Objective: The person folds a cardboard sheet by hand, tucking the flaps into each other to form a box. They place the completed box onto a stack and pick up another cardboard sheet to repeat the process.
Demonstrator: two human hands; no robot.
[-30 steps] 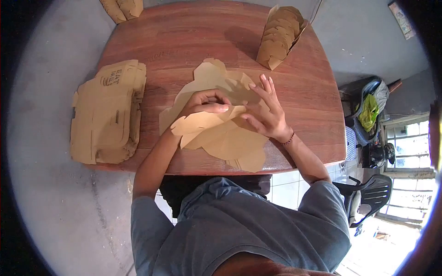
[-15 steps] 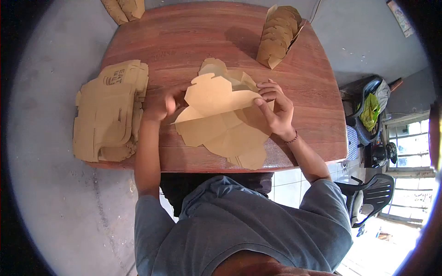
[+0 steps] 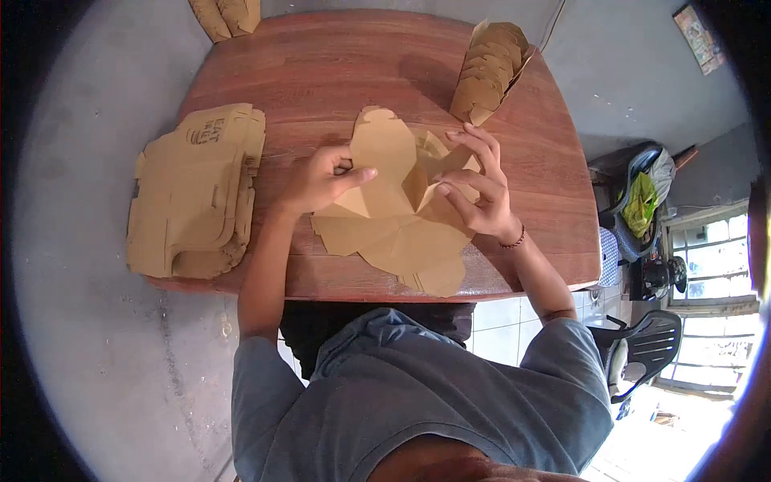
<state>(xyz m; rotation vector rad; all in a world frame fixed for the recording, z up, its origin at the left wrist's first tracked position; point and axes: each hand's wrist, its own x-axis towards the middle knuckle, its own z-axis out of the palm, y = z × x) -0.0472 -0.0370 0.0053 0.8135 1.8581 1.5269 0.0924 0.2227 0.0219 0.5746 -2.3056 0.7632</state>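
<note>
A partly folded brown cardboard food box [image 3: 385, 157] lies on the table in front of me, its far panel upright and its near flaps spread flat. My left hand [image 3: 320, 183] grips the left side, with the thumb over the panel and the other fingers behind it. On the right side, my right hand [image 3: 484, 193] pinches a raised flap between thumb and finger, its other fingers bent above. Some of the right fingertips are partly hidden by the cardboard.
A stack of flat cardboard blanks [image 3: 189, 201] with dark print sits at the table's left edge. Nested cardboard boxes [image 3: 491, 72] stand at the far right, and more cardboard [image 3: 227, 18] at the far left corner. Chairs [image 3: 650, 349] stand right of the wooden table [image 3: 321, 64].
My left hand has moved right and taken hold of the box's left side. The panel that leaned toward me now stands back, and the right hand has drawn up a flap.
</note>
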